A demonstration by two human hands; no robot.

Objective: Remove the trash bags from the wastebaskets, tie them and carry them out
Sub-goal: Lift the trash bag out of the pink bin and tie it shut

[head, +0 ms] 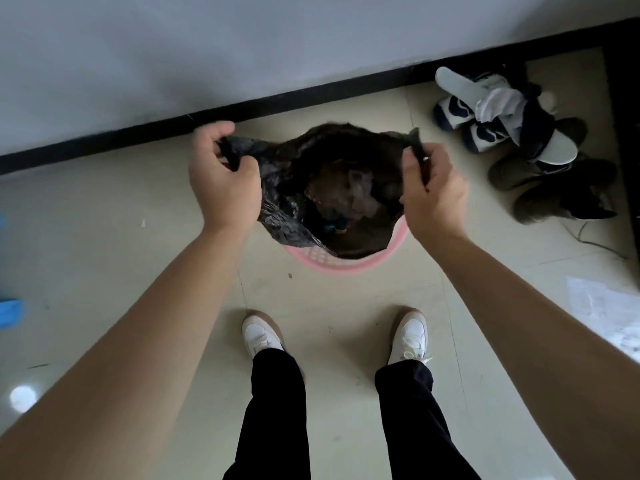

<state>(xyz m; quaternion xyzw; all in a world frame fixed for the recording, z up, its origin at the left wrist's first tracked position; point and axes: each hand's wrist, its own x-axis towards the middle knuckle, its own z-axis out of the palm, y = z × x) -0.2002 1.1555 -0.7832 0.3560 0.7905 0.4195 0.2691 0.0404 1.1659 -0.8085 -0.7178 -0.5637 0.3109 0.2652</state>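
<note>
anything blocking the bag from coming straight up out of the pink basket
Nothing visible does. The left hand and right hand each grip one side of the black bag rim, already pulled off the pink basket. The space above is open; the shoes sit off to the right.

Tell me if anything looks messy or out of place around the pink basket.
Yes. Shoes lie in a jumbled heap by the wall, right of the basket, some tipped over. Small crumbs dot the floor before it. The bag itself shows no spill.
</note>
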